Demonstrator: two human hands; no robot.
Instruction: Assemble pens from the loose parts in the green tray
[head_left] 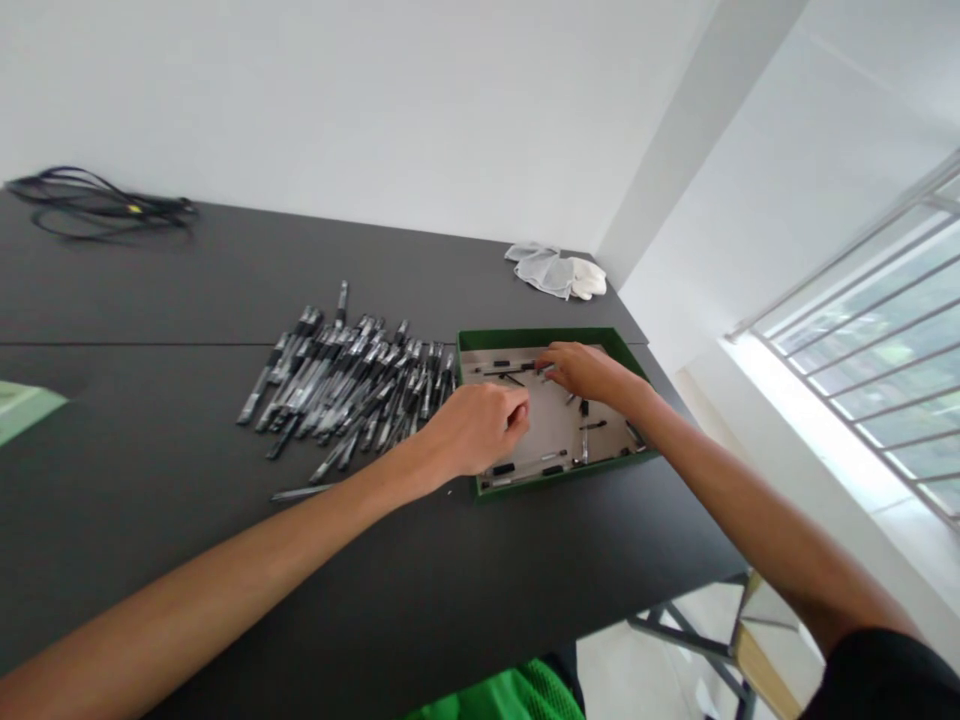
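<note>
My left hand [486, 425] is closed in a fist over the left side of a shallow green box [480, 490]; whatever it may hold is hidden. Inside the box my right hand [576, 368] reaches down near the back, fingers bent together around what looks like a clear pen part [549, 373]. Loose pen pieces lie scattered on the box's pale bottom, among them a black cap [504, 469] and a clear barrel with a dark end [585, 435]. Left of the box a large heap of clear pens with black caps [352, 375] is spread on the dark table.
A coiled black cable [101, 205] lies at the back left of the table [150, 560]. White gloves [559, 272] rest near the wall behind the box. A pale green object [26, 408] shows at the left edge. A stool [765, 650] stands below right.
</note>
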